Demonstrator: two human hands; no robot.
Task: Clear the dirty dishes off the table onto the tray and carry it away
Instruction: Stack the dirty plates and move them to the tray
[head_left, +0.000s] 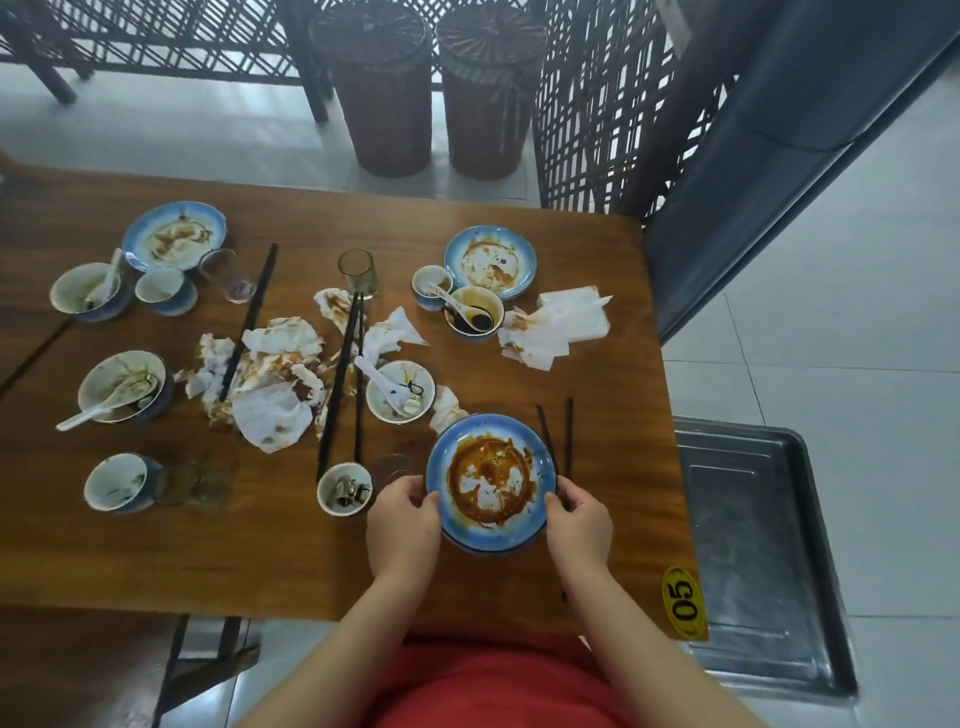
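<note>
Both hands clasp a sauce-smeared blue plate (491, 483) at the near edge of the table (260, 545). The left hand (405, 525) and right hand (579, 525) curl round opposite rims, probably to keep it level on the way to the metal tray (753, 545) just off the table's right side. There are three plates in all, counting a far-left plate (174, 236) and a far-right plate (490, 262) — plus, by my count, eight small bowls (400, 389) and four white spoons (98, 408).

I list: table (156, 561), wood, tag (684, 603) 05 at its near right corner; plate (491, 480), blue-rimmed, sauce-smeared, near edge, my left hand (402, 525) and right hand (579, 525) gripping its opposite sides; bowls (400, 391), chopsticks (337, 384), soiled napkins (270, 410) scattered beyond; tray (753, 519), metal, lower, just right of the table.
</note>
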